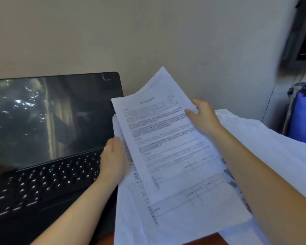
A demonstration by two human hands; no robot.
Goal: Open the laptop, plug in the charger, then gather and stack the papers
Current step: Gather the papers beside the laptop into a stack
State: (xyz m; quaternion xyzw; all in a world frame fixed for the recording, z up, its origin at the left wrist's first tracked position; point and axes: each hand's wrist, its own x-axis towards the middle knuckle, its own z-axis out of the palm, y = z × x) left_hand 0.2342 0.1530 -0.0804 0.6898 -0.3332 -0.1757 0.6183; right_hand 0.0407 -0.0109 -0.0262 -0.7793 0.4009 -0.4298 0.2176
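The sheaf of papers [175, 156] is being held up in the air just to the right of the laptop [51, 124], with its left edge overlapping the laptop's right side. It is being grasped from both sides. The edge nearest the laptop is being gripped by the left hand [113, 156], whose fingers are hidden behind the sheets. The edge away from the laptop is being pinched by the right hand [201, 117], with the thumb laid on the top sheet and the fingers behind it.

The gathering of the papers is judged to be the step in hand, since the laptop is already standing open. No charger is being shown, so it cannot be told whether it is plugged in. The sheets are being held fanned and uneven. The grip should probably be loosened a little and the lower edge tapped on the table [208, 239] to the right of the laptop, so that the edges are brought level. Care is being called for here, because the lower sheets could slide out. More loose papers [272, 142] are lying further right of the laptop and are waiting to be added.

The table is being seen only as small strips of brown wood. Behind the laptop a plain beige wall [148, 32] is rising. Far to the right of the laptop a thin cable [270, 99] is hanging down the wall beside a blue object [302, 117], which cannot be identified.
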